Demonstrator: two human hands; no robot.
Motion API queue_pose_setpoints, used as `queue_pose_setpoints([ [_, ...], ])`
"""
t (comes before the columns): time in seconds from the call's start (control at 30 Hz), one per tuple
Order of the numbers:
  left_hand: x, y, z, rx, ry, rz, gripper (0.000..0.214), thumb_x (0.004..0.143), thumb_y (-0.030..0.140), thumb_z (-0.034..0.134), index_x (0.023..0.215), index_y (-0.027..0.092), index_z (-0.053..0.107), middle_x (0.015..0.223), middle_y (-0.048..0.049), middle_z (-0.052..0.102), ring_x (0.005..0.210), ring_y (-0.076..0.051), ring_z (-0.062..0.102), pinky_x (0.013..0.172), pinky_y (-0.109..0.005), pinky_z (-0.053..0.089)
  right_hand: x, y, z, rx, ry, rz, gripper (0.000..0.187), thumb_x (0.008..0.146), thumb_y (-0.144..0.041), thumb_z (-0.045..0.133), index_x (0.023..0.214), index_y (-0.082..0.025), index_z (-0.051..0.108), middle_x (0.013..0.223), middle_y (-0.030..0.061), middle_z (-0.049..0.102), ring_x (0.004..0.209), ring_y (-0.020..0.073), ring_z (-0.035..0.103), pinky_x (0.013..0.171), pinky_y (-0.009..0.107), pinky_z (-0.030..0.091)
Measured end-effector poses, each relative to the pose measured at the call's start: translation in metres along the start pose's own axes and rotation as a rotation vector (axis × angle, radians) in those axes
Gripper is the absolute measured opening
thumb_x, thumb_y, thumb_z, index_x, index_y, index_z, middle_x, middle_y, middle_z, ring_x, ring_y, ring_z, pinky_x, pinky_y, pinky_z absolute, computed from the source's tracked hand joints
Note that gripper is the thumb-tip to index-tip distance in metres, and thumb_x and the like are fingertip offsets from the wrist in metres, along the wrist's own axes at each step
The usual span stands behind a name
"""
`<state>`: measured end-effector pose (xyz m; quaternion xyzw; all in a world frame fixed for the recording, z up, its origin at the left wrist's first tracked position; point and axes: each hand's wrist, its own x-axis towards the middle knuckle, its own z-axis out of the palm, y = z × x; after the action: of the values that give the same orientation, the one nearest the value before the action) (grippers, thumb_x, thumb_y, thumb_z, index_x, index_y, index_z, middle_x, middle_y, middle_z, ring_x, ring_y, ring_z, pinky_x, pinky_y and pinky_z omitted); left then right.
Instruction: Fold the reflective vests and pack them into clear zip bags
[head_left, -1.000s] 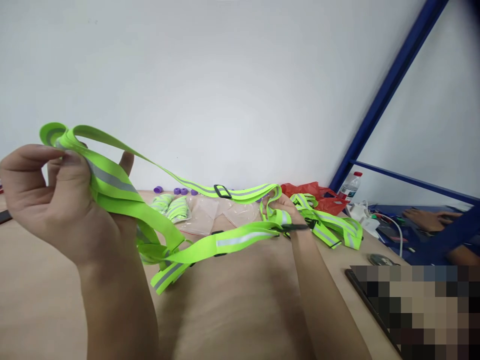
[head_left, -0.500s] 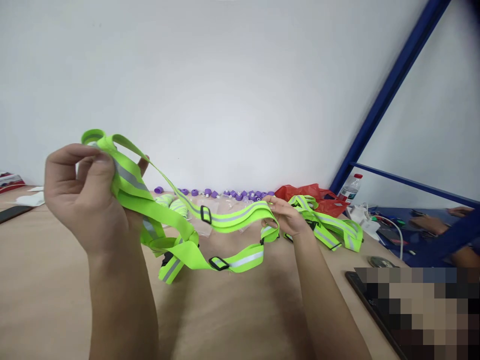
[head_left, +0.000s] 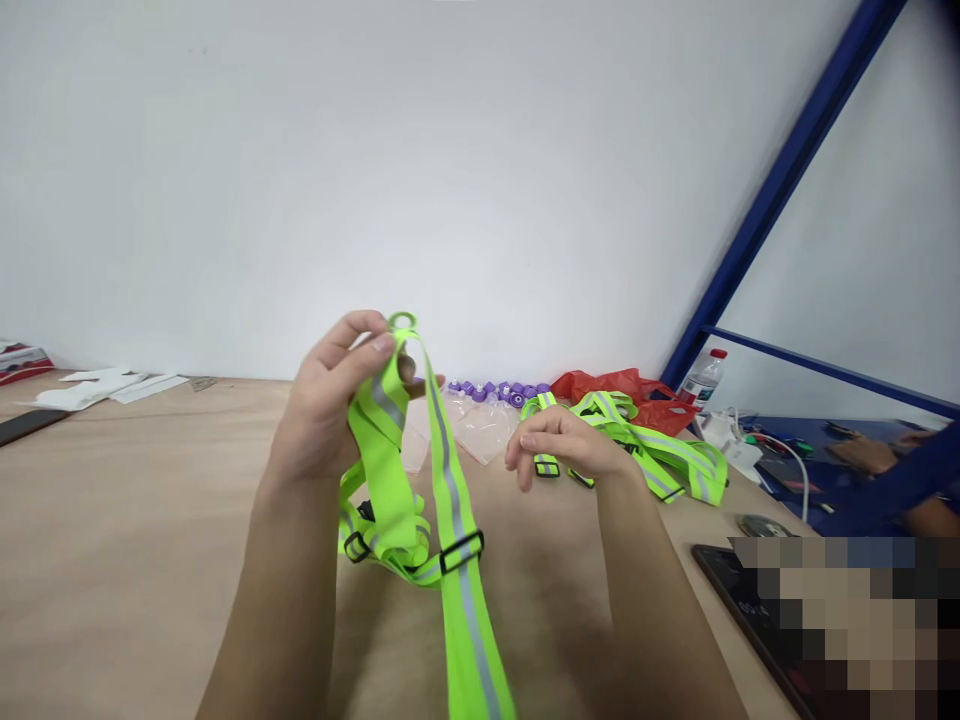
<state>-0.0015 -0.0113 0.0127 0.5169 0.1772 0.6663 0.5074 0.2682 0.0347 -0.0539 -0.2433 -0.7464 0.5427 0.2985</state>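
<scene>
Neon-green reflective straps (head_left: 388, 500) with grey stripes and black slide buckles hang from my left hand (head_left: 330, 390), its thumb and fingers pinched on their upper end. One long strap with a black buckle drops toward the bottom of the view; the rest bunches below my left hand. My right hand (head_left: 566, 445) is raised to the right, fingers loosely bent and apart, with no strap visibly held in it. Just behind it on the table lies another tangle of green reflective straps (head_left: 660, 450).
Purple caps (head_left: 495, 390) and clear plastic bags (head_left: 480, 425) lie along the wall. A red plastic bag (head_left: 630, 385), a bottle (head_left: 703, 380) and a dark phone (head_left: 750, 610) are at right. White papers (head_left: 112, 387) lie left. Another person's hand (head_left: 862, 450) shows beyond the blue frame (head_left: 787, 180).
My left hand has moved right toward the middle with the straps. My right hand has let go of its part, and that long strap now hangs down.
</scene>
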Motion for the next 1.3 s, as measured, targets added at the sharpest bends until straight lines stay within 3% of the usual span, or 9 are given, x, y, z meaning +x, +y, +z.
queue_pose_setpoints([
  [0.1,-0.002,-0.006,0.004,0.099,-0.187,-0.163,0.023,0.079,0.029,0.076,0.089,0.022,0.057,0.067,0.0038,0.054,0.058,-0.011,0.056,0.058,-0.026,0.055,0.003,-0.018,0.015,-0.004,0.277,-0.185,0.029,0.088,-0.042,0.07,0.079,-0.015,0.072,0.068,0.0045,0.073,0.058,0.016,0.067,0.061,0.029,0.054],
  [0.2,-0.004,-0.01,0.007,0.268,-0.381,-0.289,0.022,0.084,0.035,0.072,0.094,0.022,0.058,0.063,0.0052,0.047,0.051,-0.009,0.045,0.046,-0.019,0.038,0.005,-0.032,0.03,-0.067,0.508,-0.347,0.026,0.087,-0.044,0.072,0.084,-0.018,0.071,0.077,0.0037,0.072,0.072,0.017,0.068,0.073,0.031,0.056],
  [0.37,-0.006,-0.014,0.017,0.517,-0.526,-0.324,0.019,0.091,0.039,0.064,0.094,0.021,0.059,0.055,0.0082,0.037,0.048,-0.008,0.031,0.047,-0.02,0.026,0.008,-0.042,0.049,-0.016,0.384,-0.384,0.036,0.086,-0.048,0.073,0.11,-0.023,0.066,0.117,0.008,0.068,0.112,0.0224,0.064,0.099,0.038,0.052],
  [0.57,-0.012,-0.018,0.025,0.716,-0.367,-0.123,0.018,0.094,0.038,0.059,0.088,0.021,0.06,0.05,0.0084,0.033,0.043,-0.008,0.026,0.041,-0.021,0.018,0.019,-0.038,0.06,0.161,0.206,-0.29,0.055,0.083,-0.054,0.074,0.124,-0.023,0.055,0.119,0.0084,0.066,0.109,0.021,0.064,0.094,0.034,0.052],
  [0.67,-0.013,-0.018,0.024,0.845,-0.309,0.024,0.02,0.096,0.039,0.055,0.088,0.021,0.062,0.048,0.0084,0.032,0.041,-0.008,0.025,0.04,-0.022,0.017,0.022,-0.037,0.063,0.123,0.211,-0.249,0.045,0.087,-0.058,0.067,0.11,-0.019,0.062,0.088,0.002,0.069,0.073,0.0128,0.066,0.068,0.023,0.054],
  [0.83,-0.013,-0.02,0.024,0.967,-0.332,0.19,0.018,0.098,0.034,0.052,0.088,0.021,0.061,0.047,0.0081,0.043,0.042,-0.008,0.033,0.044,-0.023,0.025,0.025,-0.032,0.067,0.129,0.138,-0.166,0.047,0.092,-0.061,0.057,0.075,-0.018,0.06,0.049,-0.0078,0.048,0.033,0.0057,0.037,0.032,0.018,0.029],
  [1.03,-0.013,-0.026,0.03,0.934,-0.329,0.234,0.01,0.099,0.029,0.05,0.094,0.022,0.054,0.051,0.0091,0.042,0.044,-0.008,0.038,0.046,-0.023,0.027,0.028,-0.024,0.069,0.165,-0.063,-0.049,0.05,0.082,-0.06,0.068,0.061,-0.018,0.055,0.051,-0.006,0.043,0.046,0.0076,0.036,0.042,0.022,0.027],
  [1.17,-0.012,-0.031,0.032,0.899,-0.226,0.337,0.012,0.098,0.03,0.051,0.091,0.021,0.055,0.056,0.0073,0.044,0.047,-0.009,0.04,0.046,-0.023,0.03,0.03,-0.028,0.074,0.185,0.013,-0.133,0.046,0.078,-0.049,0.075,0.054,-0.017,0.053,0.052,-0.0059,0.036,0.051,0.0078,0.028,0.047,0.023,0.022],
  [1.3,-0.011,-0.03,0.031,0.986,0.033,0.605,0.012,0.093,0.021,0.055,0.081,0.02,0.056,0.073,0.0004,0.061,0.067,-0.013,0.056,0.065,-0.026,0.046,0.032,-0.033,0.075,0.279,0.288,-0.205,0.038,0.078,-0.045,0.073,0.057,-0.016,0.06,0.056,-0.0022,0.045,0.053,0.0102,0.036,0.049,0.025,0.028],
])
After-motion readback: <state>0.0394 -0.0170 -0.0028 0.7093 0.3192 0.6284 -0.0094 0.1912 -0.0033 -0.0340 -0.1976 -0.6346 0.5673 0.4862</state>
